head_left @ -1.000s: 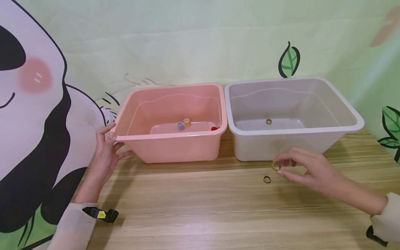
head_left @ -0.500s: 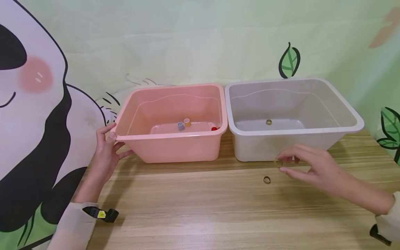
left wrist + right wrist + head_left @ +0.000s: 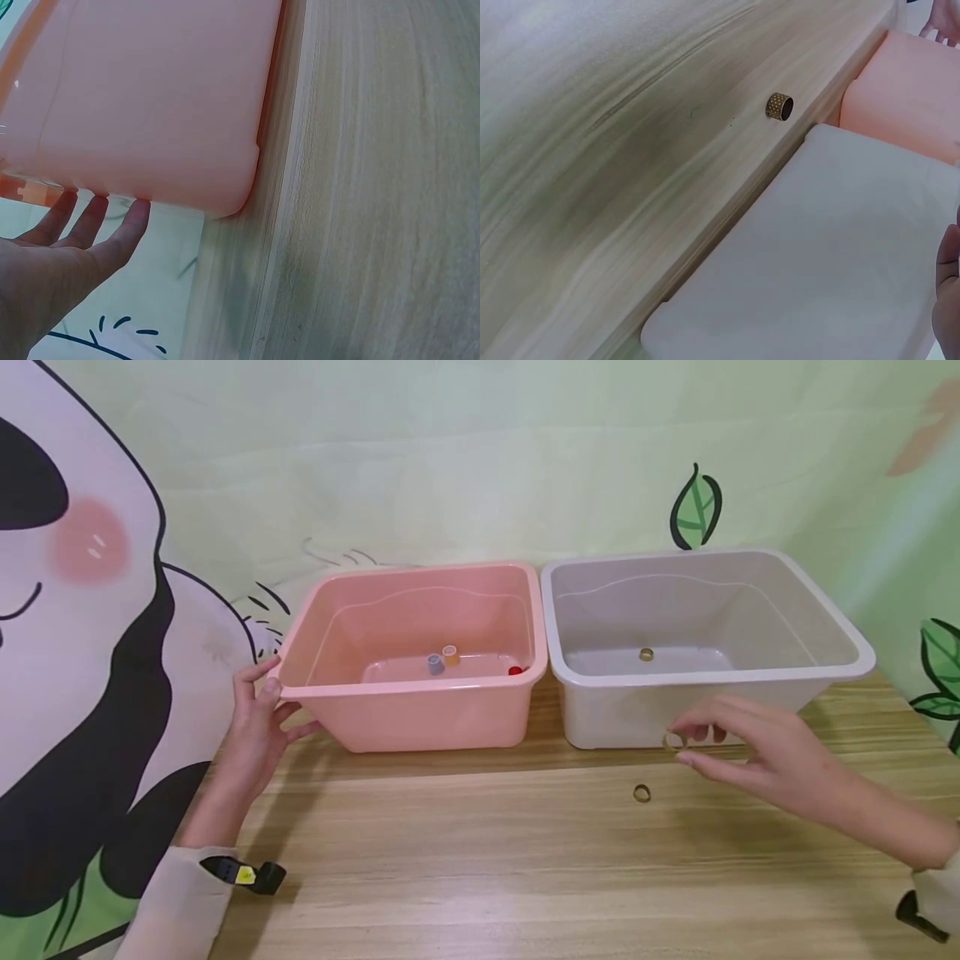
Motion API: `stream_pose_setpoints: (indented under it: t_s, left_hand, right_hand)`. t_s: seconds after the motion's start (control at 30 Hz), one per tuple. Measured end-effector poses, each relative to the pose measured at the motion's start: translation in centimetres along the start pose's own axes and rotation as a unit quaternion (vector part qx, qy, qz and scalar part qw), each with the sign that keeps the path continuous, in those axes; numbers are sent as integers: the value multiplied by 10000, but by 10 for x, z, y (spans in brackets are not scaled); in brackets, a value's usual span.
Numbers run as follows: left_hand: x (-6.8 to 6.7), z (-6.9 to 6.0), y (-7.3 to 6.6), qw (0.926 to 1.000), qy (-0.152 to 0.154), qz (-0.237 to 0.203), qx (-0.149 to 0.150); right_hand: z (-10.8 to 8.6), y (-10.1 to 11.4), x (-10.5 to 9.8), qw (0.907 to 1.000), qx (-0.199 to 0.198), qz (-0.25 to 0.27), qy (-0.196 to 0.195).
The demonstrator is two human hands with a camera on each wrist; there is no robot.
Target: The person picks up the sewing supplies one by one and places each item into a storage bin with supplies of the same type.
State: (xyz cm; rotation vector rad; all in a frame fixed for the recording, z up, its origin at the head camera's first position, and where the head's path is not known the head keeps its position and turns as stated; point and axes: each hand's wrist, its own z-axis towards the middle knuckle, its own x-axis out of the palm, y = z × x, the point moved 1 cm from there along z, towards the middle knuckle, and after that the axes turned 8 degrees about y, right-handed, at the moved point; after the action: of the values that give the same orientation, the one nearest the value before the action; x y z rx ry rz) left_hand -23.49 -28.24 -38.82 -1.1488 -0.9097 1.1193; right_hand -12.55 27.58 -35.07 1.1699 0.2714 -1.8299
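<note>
In the head view my left hand (image 3: 255, 735) grips the left corner of a pink bin (image 3: 427, 718), thumb at the rim and other fingers below. The left wrist view shows three fingertips (image 3: 139, 214) against the outside of the pink bin (image 3: 157, 105). Thumb and fingers of my right hand (image 3: 780, 768) pinch a gold ring (image 3: 673, 741) upright in front of the grey bin (image 3: 675, 702). A second gold ring (image 3: 641, 793) rests on the table below it, its patterned side showing in the right wrist view (image 3: 779, 106). Another gold ring (image 3: 647, 654) lies inside the grey bin.
The two bins stand side by side against a printed cloth backdrop (image 3: 450, 477). Inside the pink bin are a grey-blue piece (image 3: 435, 664), an orange piece (image 3: 450, 654) and a red piece (image 3: 515, 671). The wooden table (image 3: 450, 843) extends in front.
My right hand has moved slightly up and to the right with the pinched ring, away from the ring on the table. My left hand has stayed at the pink bin.
</note>
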Motion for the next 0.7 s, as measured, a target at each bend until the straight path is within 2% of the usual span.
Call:
stream_pose_setpoints:
  t_s: [0.37, 0.7]
  left_hand:
    - [-2, 1, 3, 10000, -39, -55, -25]
    - [-1, 0, 2, 9999, 10, -157, 48]
  right_hand:
    - [6, 5, -14, 9988, 333, -93, 354]
    - [12, 1, -20, 9998, 90, -98, 116]
